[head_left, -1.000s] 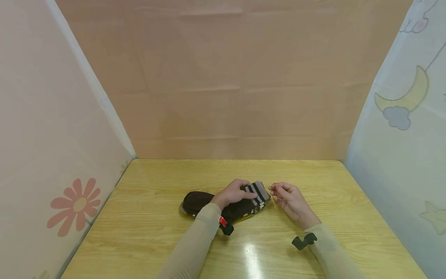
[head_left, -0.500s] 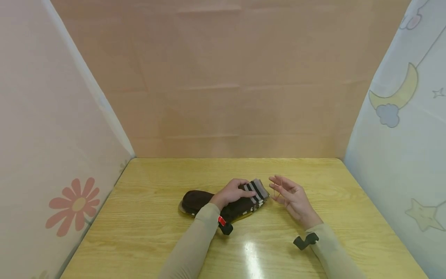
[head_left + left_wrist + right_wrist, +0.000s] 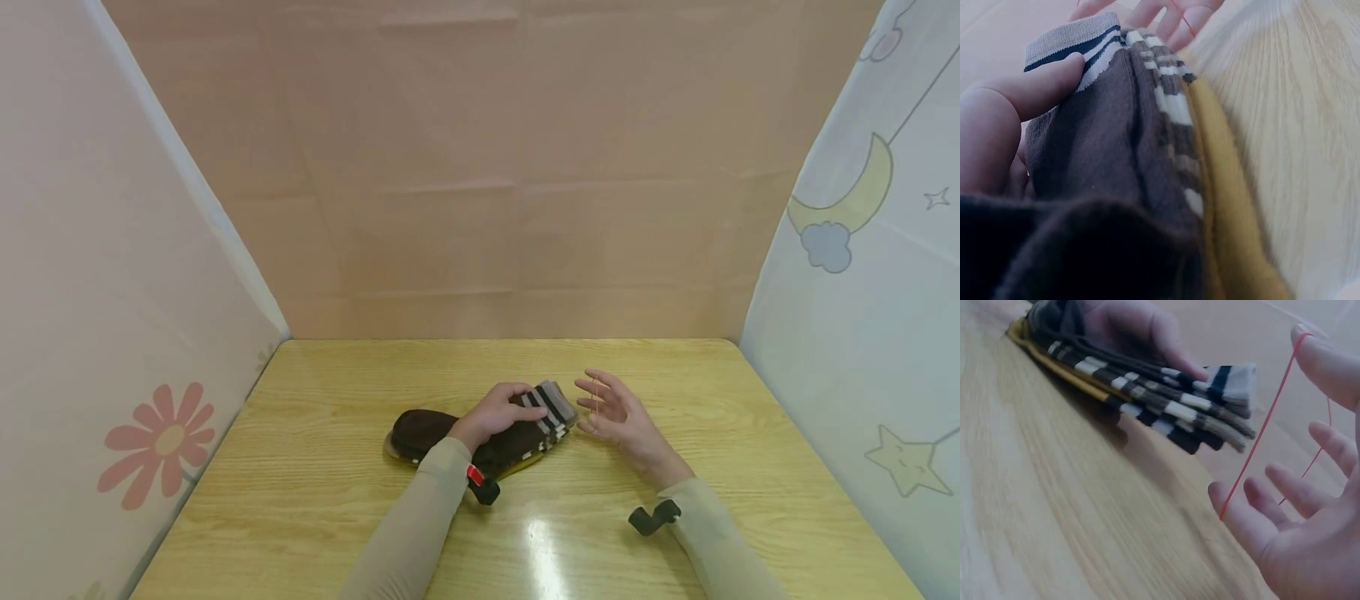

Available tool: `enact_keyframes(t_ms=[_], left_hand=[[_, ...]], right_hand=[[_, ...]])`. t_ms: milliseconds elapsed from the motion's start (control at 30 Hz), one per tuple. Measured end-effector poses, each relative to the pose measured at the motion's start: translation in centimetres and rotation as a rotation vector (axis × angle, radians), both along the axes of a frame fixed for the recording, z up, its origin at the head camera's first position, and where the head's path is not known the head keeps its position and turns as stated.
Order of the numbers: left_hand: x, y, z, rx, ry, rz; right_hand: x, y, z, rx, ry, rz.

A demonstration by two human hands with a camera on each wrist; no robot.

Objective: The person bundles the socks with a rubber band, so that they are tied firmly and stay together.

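A stack of folded socks (image 3: 427, 429) lies on the table, dark brown on top with grey-and-black striped cuffs. Beneath the brown ones a mustard sock (image 3: 1225, 175) shows in the left wrist view. My left hand (image 3: 497, 415) grips the stack near the cuffs, thumb across the top and fingers hidden behind. Just right of the cuff ends, my right hand (image 3: 630, 429) is raised with fingers spread. A thin red rubber band (image 3: 1266, 422) is stretched round its thumb and fingers, apart from the socks. In the right wrist view the cuff ends point toward the band.
The wooden table (image 3: 315, 517) reaches to a plain tan backdrop (image 3: 480, 192). Pale cloth walls stand at both sides, the left with a flower print (image 3: 168, 442) and the right with a moon print (image 3: 855, 196). Each wrist carries a small black camera mount (image 3: 654, 518).
The right hand's fingers have spread apart and risen slightly, pulling the rubber band wider. My left hand keeps its hold on the socks, almost unmoved.
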State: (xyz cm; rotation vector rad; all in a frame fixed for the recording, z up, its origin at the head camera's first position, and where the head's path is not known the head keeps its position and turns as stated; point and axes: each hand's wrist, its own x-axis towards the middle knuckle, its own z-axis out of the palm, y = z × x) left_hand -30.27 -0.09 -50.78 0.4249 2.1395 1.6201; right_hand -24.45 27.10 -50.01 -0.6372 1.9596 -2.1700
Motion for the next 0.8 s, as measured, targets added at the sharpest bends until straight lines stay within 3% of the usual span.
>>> enact_keyframes(t_ms=[133,467,800], left_hand=[[0.0,-0.1,0.1,0.027,-0.008,-0.018],[-0.3,-0.1,-0.1,0.045,-0.002,-0.022],[-0.1,-0.1,0.0,-0.016,0.042,-0.030]], right_hand=[[-0.4,-0.9,-0.1,0.107,-0.007,-0.007],[-1.8,-3.1,-0.1,0.159,-0.085,0.007],[-3.0,-4.7,0.8,0.219,0.033,0.098]])
